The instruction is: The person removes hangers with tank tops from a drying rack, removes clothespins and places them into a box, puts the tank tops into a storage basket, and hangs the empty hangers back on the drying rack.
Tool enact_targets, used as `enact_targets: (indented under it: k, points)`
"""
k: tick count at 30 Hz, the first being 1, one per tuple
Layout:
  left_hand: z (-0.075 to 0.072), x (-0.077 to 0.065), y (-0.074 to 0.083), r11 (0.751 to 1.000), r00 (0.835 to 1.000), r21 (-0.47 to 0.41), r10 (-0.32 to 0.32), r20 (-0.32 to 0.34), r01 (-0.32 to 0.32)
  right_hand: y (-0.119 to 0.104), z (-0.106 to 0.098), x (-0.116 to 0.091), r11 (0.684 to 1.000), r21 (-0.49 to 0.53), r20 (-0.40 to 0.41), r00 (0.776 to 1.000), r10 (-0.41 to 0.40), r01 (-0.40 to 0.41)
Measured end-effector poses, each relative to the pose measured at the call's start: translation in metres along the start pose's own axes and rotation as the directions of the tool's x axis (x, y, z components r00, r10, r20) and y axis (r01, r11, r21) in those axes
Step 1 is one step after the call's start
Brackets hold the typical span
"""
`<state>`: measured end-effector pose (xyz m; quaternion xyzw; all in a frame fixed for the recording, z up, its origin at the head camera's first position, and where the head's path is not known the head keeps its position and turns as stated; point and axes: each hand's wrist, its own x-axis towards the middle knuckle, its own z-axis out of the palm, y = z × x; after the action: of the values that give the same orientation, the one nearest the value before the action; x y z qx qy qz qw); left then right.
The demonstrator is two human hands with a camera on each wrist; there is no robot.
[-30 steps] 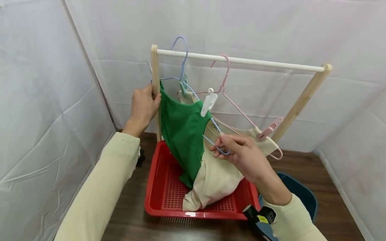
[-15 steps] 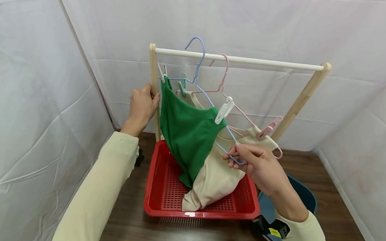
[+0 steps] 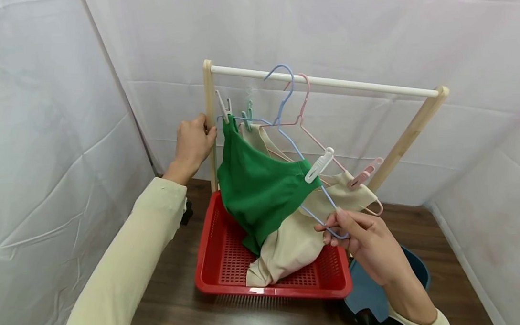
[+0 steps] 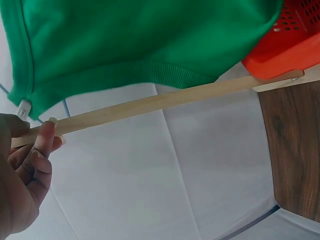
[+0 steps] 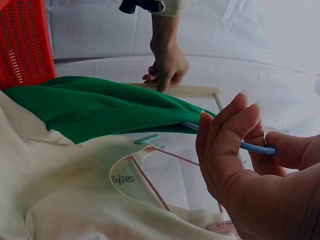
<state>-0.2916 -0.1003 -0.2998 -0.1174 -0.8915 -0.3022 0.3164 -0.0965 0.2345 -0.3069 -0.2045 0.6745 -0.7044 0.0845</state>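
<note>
Green garment (image 3: 261,191): smooth, ribbed-edged, sagging from a blue hanger (image 3: 290,142) by white clips (image 3: 319,165); red basket (image 3: 273,293) at six o'clock.
Right hand (image 3: 370,242): four o'clock, pinching the hanger's corner.
Left hand (image 3: 192,143): ten o'clock, gripping the wooden post (image 3: 209,92).
Hidden: hanger's lower bar, mostly; hook-to-rail (image 3: 352,83) contact unclear.

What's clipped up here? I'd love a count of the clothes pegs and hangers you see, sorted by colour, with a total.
White pegs: 2
Teal peg: 1
Pink peg: 1
Blue hanger: 1
Pink hanger: 1
Total: 6
</note>
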Motion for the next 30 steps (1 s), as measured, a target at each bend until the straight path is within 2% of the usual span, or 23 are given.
enact_targets:
  k: [9,15,20,23,26,30]
  points:
    - [0.001,-0.001,0.0,1.0,1.0,-0.007,0.008,-0.007,-0.008,-0.001,-0.002,-0.025,0.998,-0.022,-0.041,0.998,0.05,-0.051]
    - [0.0,-0.001,-0.004,1.0,0.999,-0.024,0.011,-0.033,-0.012,0.006,-0.012,-0.043,0.994,-0.084,-0.069,0.996,0.063,-0.069]
    - [-0.002,0.001,-0.007,1.0,1.0,-0.028,-0.008,-0.021,0.008,0.01,-0.02,-0.056,0.977,-0.142,-0.12,0.982,0.142,-0.159]
    - [-0.002,0.001,-0.008,1.0,1.0,-0.021,-0.017,-0.011,0.016,0.011,-0.022,-0.062,0.959,-0.152,-0.156,0.964,0.215,-0.239]
    - [-0.004,0.001,-0.009,0.999,1.0,-0.022,-0.026,-0.009,0.026,0.016,-0.026,-0.067,0.957,-0.127,-0.147,0.959,0.242,-0.261]
    - [-0.007,0.0,-0.012,0.999,0.999,-0.024,-0.043,0.0,0.043,0.025,-0.035,-0.072,0.969,-0.084,-0.106,0.969,0.222,-0.231]
